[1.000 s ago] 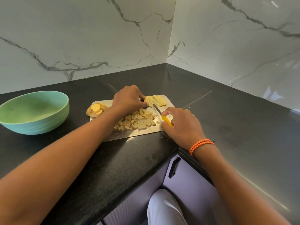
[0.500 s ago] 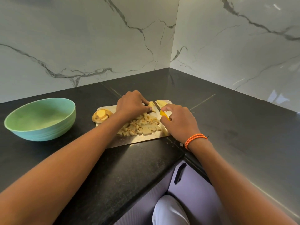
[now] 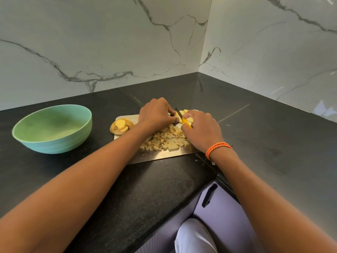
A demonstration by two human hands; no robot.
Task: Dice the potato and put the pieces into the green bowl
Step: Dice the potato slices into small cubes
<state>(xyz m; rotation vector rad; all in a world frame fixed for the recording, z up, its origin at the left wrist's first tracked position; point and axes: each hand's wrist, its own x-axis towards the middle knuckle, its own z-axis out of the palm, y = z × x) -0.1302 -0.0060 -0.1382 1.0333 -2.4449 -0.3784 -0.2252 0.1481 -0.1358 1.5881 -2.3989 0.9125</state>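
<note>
Fingers of the left hand (image 3: 155,114) were curled down over the uncut potato strips (image 3: 177,116) at the far end of the board, pinning them in place, while the right hand (image 3: 202,129) had its fingers wrapped round the yellow handle of a small knife (image 3: 186,122), whose dark blade angled up between the two hands and rested against the strips. All of this sat on a black stone counter (image 3: 264,136) that turned a corner beneath white marble walls (image 3: 91,42) veined in grey. On the left side of the counter, well apart from the board, stood the green bowl (image 3: 52,128), green inside and paler blue-green outside, and I could see no potato in it. The cutting board (image 3: 160,156), a pale shiny sheet, lay near the counter's inner corner, partly covered by both forearms. A heap of diced potato (image 3: 165,140) was spread across the middle of the board, just below the hands and touching the right one. At the board's far left corner, overhanging its edge, lay a few round end slices (image 3: 120,126) with skin on them, stacked loosely. An orange braided band (image 3: 217,147) circled the right wrist. Below the counter edge showed a lilac cabinet door with a dark handle (image 3: 209,195), and a bit of white cloth beneath that.
</note>
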